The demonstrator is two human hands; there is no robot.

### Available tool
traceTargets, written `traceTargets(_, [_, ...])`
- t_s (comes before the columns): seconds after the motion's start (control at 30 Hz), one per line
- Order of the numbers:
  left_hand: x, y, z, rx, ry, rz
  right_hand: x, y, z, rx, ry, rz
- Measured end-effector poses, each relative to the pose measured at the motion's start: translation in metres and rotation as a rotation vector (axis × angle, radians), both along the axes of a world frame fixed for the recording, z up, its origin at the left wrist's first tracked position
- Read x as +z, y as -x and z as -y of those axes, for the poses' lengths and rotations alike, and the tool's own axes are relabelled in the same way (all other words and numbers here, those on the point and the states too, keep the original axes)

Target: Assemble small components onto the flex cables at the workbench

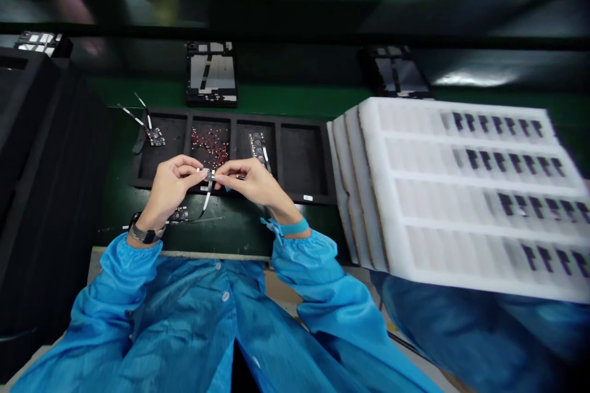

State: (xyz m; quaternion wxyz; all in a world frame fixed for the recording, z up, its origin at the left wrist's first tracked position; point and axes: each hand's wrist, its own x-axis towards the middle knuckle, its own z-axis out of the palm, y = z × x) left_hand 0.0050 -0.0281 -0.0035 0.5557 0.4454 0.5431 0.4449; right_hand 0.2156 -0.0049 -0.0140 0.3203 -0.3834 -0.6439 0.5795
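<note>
Both hands bend in over a black tray [302, 159], with the backs of the hands up. The left hand [170, 187] and the right hand [251, 183] pinch a tiny circuit board [206, 173] with a thin flat cable, held close in the fingertips [220, 177], just over the tray's front edge. A black watch [145, 234] sits on the left wrist, a blue band [294, 227] on the right. Another board [179, 215] lies on the green bench [230, 233] below. A small white label [308, 198] on the tray looks too blurry to read.
</note>
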Motion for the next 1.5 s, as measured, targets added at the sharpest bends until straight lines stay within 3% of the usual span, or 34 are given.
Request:
traceTargets(0.7, [0.003, -0.006, -0.001, -0.023, 0.052, -0.005, -0.006, -0.001, -0.002, 0.037, 0.209, -0.076])
traceTargets(0.83, [0.012, 0.004, -0.001, -0.012, 0.056, 0.014, -0.001, -0.002, -0.001, -0.029, 0.1, 0.01])
traceTargets(0.93, [0.026, 0.022, 0.0, 0.079, -0.052, 0.036, 0.004, -0.008, -0.006, -0.17, -0.069, 0.089])
traceTargets(1.0, [0.038, 0.035, 0.001, 0.163, -0.145, 0.046, 0.005, -0.013, -0.011, -0.189, -0.162, 0.121])
traceTargets(1.1, [0.052, 0.051, 0.005, 0.229, -0.216, 0.057, 0.003, -0.013, -0.021, -0.121, -0.267, 0.222])
traceTargets(1.23, [0.061, 0.06, 0.013, 0.22, -0.222, 0.043, 0.0, -0.001, -0.035, -0.036, -0.423, 0.541])
traceTargets(1.37, [0.058, 0.069, 0.023, 0.238, -0.221, 0.039, 0.006, 0.018, -0.043, 0.143, -0.499, 0.785])
traceTargets(1.5, [0.049, 0.08, 0.029, 0.263, -0.213, 0.068, 0.006, 0.046, -0.045, 0.2, -0.493, 0.871])
